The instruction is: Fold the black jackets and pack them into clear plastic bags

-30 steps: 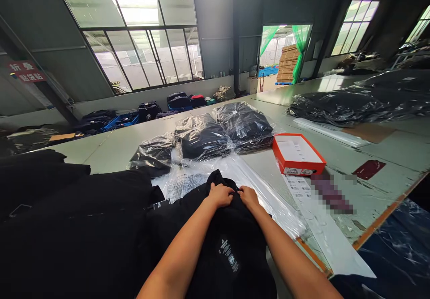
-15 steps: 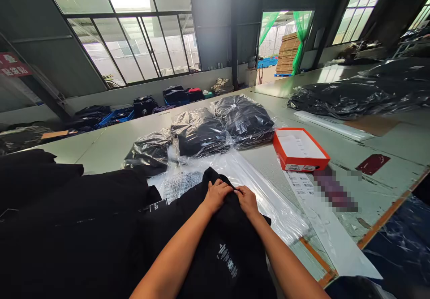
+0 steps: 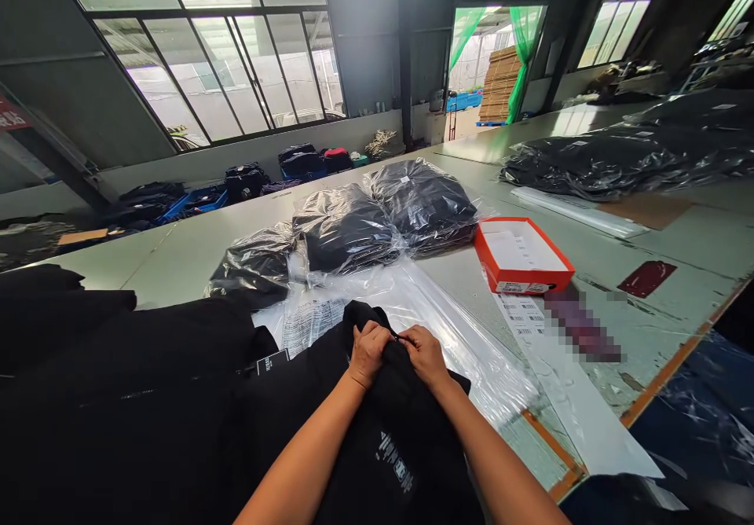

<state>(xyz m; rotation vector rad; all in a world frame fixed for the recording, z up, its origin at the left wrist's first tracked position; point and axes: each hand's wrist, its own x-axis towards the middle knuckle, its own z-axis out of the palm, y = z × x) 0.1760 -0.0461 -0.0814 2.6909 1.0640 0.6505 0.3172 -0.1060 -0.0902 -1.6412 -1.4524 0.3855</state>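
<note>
A black garment with a white print lies in front of me, its upper end bunched up. My left hand is closed on the cloth near this top edge. Close by on the right, my right hand pinches a thin dark piece of the edge, which stretches between the two hands. What exactly the fingertips hold there is too small to make out. Left of my hands, a black-and-white hang tag rests on the dark cloth. More black garments are piled at the left.
Clear plastic bags lie flat beyond the garment, with a printed sheet beside them. Bagged dark clothes stand behind. To the right are an orange box and a long label strip on the table.
My fingers have tightened on the garment's top edge, and a thin dark piece now shows stretched between my hands. The whole view has shifted slightly.
</note>
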